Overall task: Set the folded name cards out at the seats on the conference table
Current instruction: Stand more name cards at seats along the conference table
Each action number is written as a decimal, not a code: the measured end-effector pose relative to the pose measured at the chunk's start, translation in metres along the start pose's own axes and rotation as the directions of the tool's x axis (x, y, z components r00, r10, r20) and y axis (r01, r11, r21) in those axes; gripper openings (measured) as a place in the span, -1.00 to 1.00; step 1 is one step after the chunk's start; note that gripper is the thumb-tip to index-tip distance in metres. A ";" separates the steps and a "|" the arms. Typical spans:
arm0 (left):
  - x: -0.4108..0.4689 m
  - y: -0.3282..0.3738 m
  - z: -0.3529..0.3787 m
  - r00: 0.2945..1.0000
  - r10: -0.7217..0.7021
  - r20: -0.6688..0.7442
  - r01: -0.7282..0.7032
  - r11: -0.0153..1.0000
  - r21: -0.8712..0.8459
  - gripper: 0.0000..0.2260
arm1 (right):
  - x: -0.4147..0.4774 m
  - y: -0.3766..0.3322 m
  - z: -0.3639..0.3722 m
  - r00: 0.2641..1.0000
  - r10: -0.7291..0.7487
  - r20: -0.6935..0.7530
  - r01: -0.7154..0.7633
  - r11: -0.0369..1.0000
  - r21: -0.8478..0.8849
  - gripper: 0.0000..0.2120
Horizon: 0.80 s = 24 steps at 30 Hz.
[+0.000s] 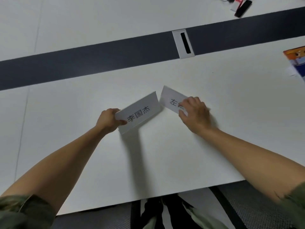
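Neither seems placed yet: the left hand point(109, 120) pinches one folded name card point(140, 112) by its end, the right hand point(196, 113) grips the second card point(170, 100), both close together low at the counter point(165, 154).

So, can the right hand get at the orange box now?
Probably yes: nothing shows between the right hand and the orange box, but the hand grips a card.
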<state>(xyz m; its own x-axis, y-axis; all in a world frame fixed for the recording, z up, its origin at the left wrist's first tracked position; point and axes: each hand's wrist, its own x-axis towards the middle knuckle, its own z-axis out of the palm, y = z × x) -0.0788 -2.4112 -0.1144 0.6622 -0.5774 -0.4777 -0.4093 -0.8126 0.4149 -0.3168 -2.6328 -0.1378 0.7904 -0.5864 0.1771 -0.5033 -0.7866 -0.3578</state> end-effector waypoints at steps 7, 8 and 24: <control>0.005 -0.006 0.013 1.000 -0.013 0.026 0.015 0.996 -0.086 -0.64 | -0.022 -0.031 0.067 0.880 0.123 0.459 -0.096 0.992 -0.082 -0.51; 0.004 -0.008 0.017 0.999 -0.022 0.028 0.024 0.994 -0.103 -0.60 | -0.025 -0.033 0.075 0.868 0.147 0.474 -0.101 0.987 -0.122 -0.48; -0.035 -0.017 0.041 0.896 -0.444 -0.012 0.180 0.388 -0.904 -0.49 | -0.050 -0.038 0.107 0.913 0.183 0.364 -0.086 0.959 -0.268 -0.40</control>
<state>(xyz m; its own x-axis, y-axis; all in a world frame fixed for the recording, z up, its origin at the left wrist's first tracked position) -0.1208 -2.3802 -0.1367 0.7828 -0.1553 -0.6026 0.5276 -0.3479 0.7750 -0.3001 -2.5529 -0.2314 0.7566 -0.6093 -0.2372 -0.6444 -0.7564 -0.1124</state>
